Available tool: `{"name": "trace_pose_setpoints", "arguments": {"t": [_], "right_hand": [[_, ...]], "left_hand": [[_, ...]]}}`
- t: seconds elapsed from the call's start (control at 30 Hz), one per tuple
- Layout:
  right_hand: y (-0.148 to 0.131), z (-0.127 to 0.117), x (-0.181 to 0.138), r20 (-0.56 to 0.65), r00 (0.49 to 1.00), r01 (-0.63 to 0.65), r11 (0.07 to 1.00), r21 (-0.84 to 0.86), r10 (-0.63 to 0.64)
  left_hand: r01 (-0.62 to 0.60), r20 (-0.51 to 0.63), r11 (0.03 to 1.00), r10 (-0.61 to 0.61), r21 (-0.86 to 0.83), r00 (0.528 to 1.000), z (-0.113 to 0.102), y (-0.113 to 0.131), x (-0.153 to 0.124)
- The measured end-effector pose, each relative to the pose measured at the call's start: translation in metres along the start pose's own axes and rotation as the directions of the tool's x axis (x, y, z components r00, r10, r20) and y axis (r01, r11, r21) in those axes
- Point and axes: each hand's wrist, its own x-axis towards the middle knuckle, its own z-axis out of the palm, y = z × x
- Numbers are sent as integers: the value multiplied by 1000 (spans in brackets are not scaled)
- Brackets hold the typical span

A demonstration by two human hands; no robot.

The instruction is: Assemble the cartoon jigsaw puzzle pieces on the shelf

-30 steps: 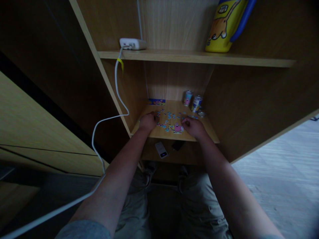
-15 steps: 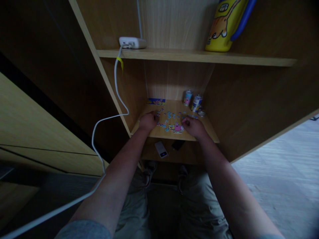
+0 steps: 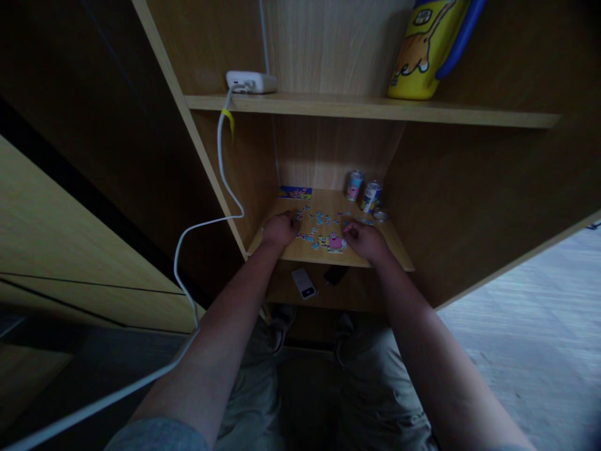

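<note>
The low cabinet shelf (image 3: pixel 300 254) carried jigsaw pieces (image 3: pixel 323 233) spread flat within easy reach. The left hand (image 3: pixel 278 229) and right hand (image 3: pixel 367 241) flanked them, fingers curled down; whether either pinched a piece, I couldn't tell. 2 cans (image 3: pixel 364 191) stood behind.

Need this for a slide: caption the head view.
Left hand and right hand among jigsaw pieces on a wooden shelf, two cans behind.

The view is dim and underexposed, daylight brightens only the grey plank floor (image 3: pixel 539 326) at right, black shadow swallows the picture's left, and wide-angle distortion bends the edges.
</note>
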Motion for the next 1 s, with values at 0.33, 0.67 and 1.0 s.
{"name": "trace_pose_setpoints", "arguments": {"t": [0.33, 0.67, 1.0], "right_hand": [[1, 0, 0, 3, 1000, -2, 1000, 11, 2], [1, 1, -1, -2, 1000, 11, 1000, 19, -11], [1, 1, 0, 1, 1000, -2, 1000, 16, 2]], "left_hand": [[1, 13, 1000, -1, -2, 1000, 0, -1, 0], [1, 8, 1000, -1, 3, 1000, -1, 0, 0], [5, 10, 1000, -5, 1, 1000, 4, -3, 3]]}}
